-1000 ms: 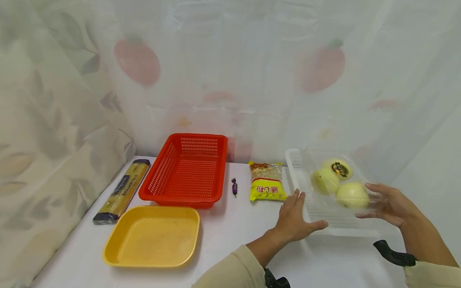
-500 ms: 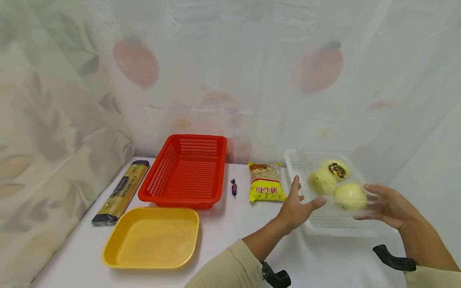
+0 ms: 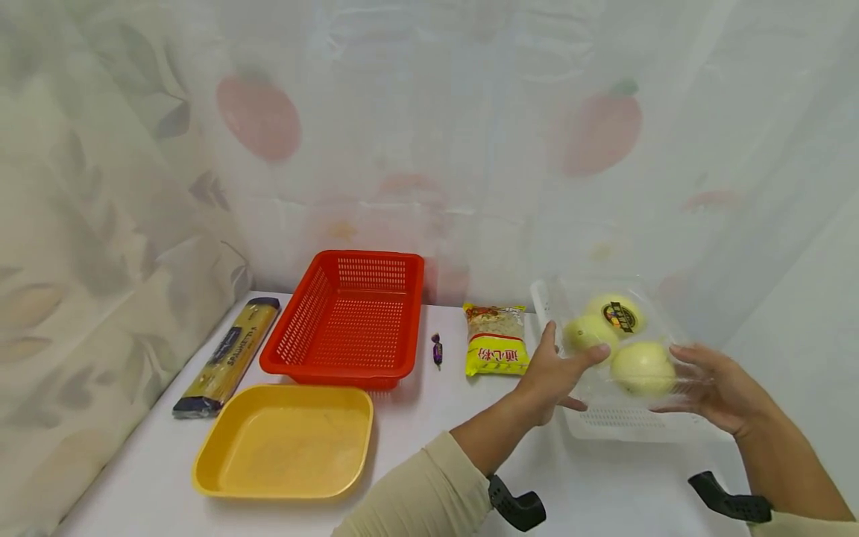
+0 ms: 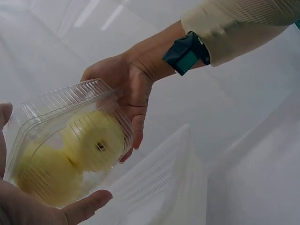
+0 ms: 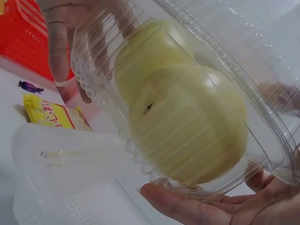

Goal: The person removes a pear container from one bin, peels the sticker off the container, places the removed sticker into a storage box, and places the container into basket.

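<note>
One clear plastic clamshell [image 4: 61,100] of three pale-yellow fruits [image 3: 644,369], between the hands above a white perforated basket [image 3: 617,431]: right hand [image 3: 711,391] grips one end; left hand [image 3: 552,380], fingers spread, sits newly closer opposite, contact unclear, making the hold seemingly near two-handed.

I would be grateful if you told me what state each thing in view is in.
Clear container: seemingly closed, held by the right hand, left hand at its other side
Three pale yellow fruits: whole, inside it
White basket: upright, under the container
Red basket: upright, open-topped
Yellow tray: upright, open-topped
Spaghetti packet: lying flat, seemingly unopened
Candy: wrapped, lying on the table
Yellow food bag: lying down, seemingly unopened
</note>
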### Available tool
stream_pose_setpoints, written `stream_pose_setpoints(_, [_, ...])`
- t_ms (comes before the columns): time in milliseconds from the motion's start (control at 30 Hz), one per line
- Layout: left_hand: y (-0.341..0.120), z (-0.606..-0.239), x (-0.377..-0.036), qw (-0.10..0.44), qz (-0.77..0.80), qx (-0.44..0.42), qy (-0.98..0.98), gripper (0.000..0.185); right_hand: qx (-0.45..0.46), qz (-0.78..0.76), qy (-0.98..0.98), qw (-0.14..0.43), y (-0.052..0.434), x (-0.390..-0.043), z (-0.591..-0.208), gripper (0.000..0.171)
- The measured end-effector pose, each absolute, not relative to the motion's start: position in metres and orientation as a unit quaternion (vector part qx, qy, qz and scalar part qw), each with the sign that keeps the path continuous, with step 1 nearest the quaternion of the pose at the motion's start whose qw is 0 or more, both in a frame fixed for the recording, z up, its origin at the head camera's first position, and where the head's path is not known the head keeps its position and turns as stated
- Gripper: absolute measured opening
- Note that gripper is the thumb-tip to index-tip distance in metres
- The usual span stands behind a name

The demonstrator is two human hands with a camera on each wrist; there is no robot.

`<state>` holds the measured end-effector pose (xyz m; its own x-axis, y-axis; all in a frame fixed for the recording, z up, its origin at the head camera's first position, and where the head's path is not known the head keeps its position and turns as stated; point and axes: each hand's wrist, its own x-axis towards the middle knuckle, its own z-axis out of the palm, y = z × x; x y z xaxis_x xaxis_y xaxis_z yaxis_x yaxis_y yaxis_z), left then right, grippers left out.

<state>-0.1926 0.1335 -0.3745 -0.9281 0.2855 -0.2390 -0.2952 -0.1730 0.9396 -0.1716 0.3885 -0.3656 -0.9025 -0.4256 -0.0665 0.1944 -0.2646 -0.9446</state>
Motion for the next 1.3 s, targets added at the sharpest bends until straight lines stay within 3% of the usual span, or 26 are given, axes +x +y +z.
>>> stream_pose_setpoints(300, [0.114, -0.368, -0.190, 0.192, 0.779, 0.013, 0.597, 0.084, -0.143, -0.792, 0.557, 0.206, 0.370, -0.164, -0.361, 0.047])
stream_pose_setpoints(500, [0.095, -0.363, -0.188, 0.191, 0.780, 0.031, 0.595, 0.075, -0.115, -0.772, 0.602, 0.169, 0.356, -0.158, -0.362, 0.034])
stream_pose_setpoints(833, [0.061, -0.357, -0.181, 0.204, 0.764, 0.038, 0.611, 0.083, -0.151, -0.759, 0.613, 0.159, 0.330, -0.145, -0.364, 0.031])
stream_pose_setpoints(1300, [0.007, -0.365, -0.168, 0.203, 0.759, 0.083, 0.613, 0.079, -0.092, -0.712, 0.681, 0.145, 0.285, -0.129, -0.369, 0.015])
